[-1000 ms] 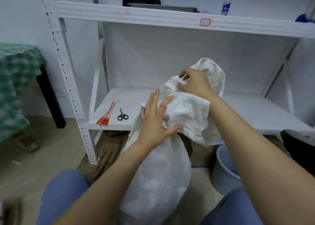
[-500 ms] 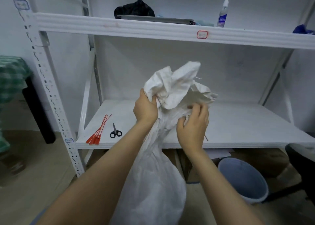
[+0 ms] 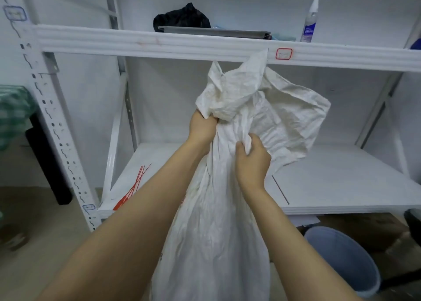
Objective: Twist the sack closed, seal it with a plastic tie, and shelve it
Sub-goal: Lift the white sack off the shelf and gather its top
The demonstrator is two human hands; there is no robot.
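A white woven sack (image 3: 214, 243) stands in front of the white shelf unit, its neck gathered and its loose mouth flaring up to the right. My left hand (image 3: 202, 127) grips the gathered neck high up. Just below and to the right, my right hand (image 3: 252, 161) clutches a fold of the sack's cloth. Red plastic ties (image 3: 134, 186) lie on the left of the lower shelf board (image 3: 341, 186), partly hidden by my left forearm.
The upper shelf beam (image 3: 159, 43) carries a black bag (image 3: 182, 18), a grey tray and a spray bottle (image 3: 309, 20). A blue-grey bucket (image 3: 344, 259) stands on the floor at the right. A green checked cloth covers a table (image 3: 13, 111) at the left.
Both hands have lifted the sack's neck higher. The loose mouth has spread out to the right. The scissors on the shelf are now hidden behind my left arm.
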